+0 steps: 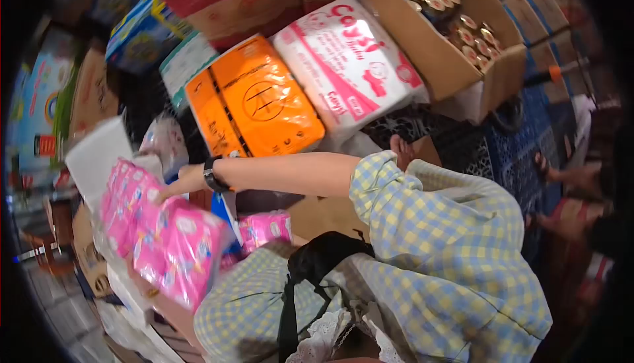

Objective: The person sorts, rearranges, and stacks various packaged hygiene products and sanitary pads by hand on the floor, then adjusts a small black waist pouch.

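My right hand [184, 182], wearing a dark wristwatch [212, 173], reaches across to the left and grips a glossy pink plastic pack [125, 201] with its fingers bent over the edge. A second pink pack [181, 251] lies against it, nearer my body. My left sleeve [244, 297], in yellow and blue checks, ends beside these packs. They hide my left hand, so its fingers do not show. Another pink pack [265, 228] sits to the right, below my right forearm. Something white and flat [102, 158] stands behind the gripped pack.
Beyond my arm lie an orange pack [254, 99] and a white-and-pink pack [350, 66]. An open carton [456, 66] of gold-topped cans or jars stands at upper right. Stacked cartons [231, 3] line the back. A bare foot [401, 150] shows near the middle; another person's limbs [571, 178] appear right.
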The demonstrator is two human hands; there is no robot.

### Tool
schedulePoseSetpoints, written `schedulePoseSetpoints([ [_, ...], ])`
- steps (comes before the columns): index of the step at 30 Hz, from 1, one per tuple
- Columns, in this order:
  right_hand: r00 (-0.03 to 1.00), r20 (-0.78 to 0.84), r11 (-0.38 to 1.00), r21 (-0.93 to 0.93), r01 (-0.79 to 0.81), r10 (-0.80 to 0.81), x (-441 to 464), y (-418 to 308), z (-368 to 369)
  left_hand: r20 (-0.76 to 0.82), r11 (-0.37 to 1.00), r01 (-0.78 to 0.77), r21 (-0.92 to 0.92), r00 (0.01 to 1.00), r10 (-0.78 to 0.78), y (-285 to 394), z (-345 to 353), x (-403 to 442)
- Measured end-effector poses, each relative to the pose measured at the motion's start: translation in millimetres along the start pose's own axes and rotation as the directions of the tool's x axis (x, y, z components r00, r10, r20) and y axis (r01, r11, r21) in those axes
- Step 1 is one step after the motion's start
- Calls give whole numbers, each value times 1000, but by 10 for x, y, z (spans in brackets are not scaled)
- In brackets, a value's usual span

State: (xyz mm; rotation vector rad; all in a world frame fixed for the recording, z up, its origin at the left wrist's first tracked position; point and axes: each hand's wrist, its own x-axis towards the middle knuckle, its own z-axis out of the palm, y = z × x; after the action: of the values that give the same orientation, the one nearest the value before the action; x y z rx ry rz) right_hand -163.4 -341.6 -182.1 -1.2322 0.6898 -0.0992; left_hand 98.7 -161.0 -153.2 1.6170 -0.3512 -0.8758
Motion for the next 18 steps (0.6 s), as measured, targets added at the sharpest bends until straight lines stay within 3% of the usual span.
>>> schedulePoseSetpoints([
  [1,999,-47,1000,4,8,-8,-121,-105,-88,47,1000,0,4,999,0,209,59,-48],
  [2,1000,16,997,80,0,-1,-246,-196,-181,320,998,-32,-59,946,50,379,174,-58],
  [3,997,74,989,151,-6,-5,-376,-271,-264,411,994,-83,-68,906,104,502,316,-65],
  [6,967,242,925,379,-15,-83,-777,-460,-356,376,917,-389,-85,840,391,824,890,-152],
  [8,983,7,955,239,175,-182,-1045,-614,-464,290,807,-579,-114,758,585,1081,1275,-346],
  [9,939,-117,919,196,341,-323,-1282,-718,-580,234,744,-655,-132,709,665,1211,1473,-497],
  [11,803,-222,788,175,591,-553,-2263,-982,-547,213,632,-765,-125,601,770,1467,1812,-807],
  [12,801,-221,787,171,593,-556,-2626,-904,-561,242,563,-821,-94,530,813,1559,1971,-956],
  [13,691,-325,759,-170,629,-646,-2943,-829,-626,367,403,-914,-43,361,857,1608,2170,-1059],
  [15,410,-347,509,-758,407,-844,-3452,-732,-770,565,24,-996,-85,-28,825,1702,2564,-1263],
  [17,399,-710,775,-332,537,-581,-3804,-612,-682,653,-297,-944,-144,-316,688,1568,2962,-1707],
  [18,364,-838,769,-98,632,-406,-3979,-549,-639,709,-471,-868,-155,-430,558,1461,3097,-1905],
])
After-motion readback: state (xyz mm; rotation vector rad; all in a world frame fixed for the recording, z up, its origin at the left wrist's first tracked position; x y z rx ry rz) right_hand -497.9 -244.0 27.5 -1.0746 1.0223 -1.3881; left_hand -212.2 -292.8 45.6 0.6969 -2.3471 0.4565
